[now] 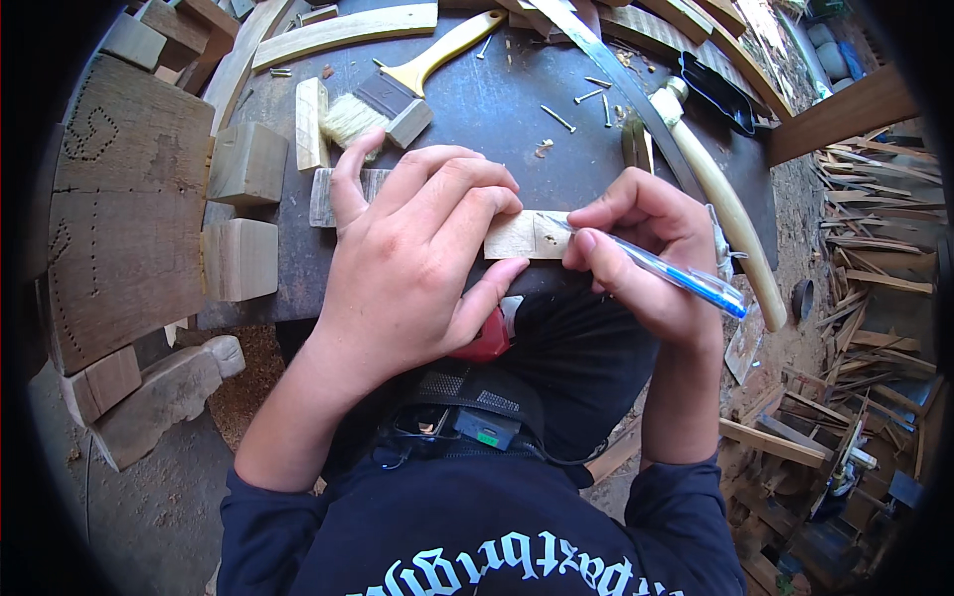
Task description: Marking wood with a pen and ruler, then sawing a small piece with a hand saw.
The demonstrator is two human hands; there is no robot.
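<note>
My left hand (417,253) lies flat on a small pale wooden strip (525,235) at the near edge of a dark worktable (497,99), fingers spread and pressing it down. My right hand (641,248) grips a clear blue pen (686,278) whose tip touches the strip's exposed right end. A red object (487,343) shows under my left palm, below the table edge.
A yellow-handled paintbrush (397,94) lies behind my left hand, beside wood blocks (246,164) and a thick plank (124,209) at left. Loose nails (558,119), a pale-handled hammer (720,204) and a black tray (720,94) are at right. Scrap wood (874,268) covers the ground.
</note>
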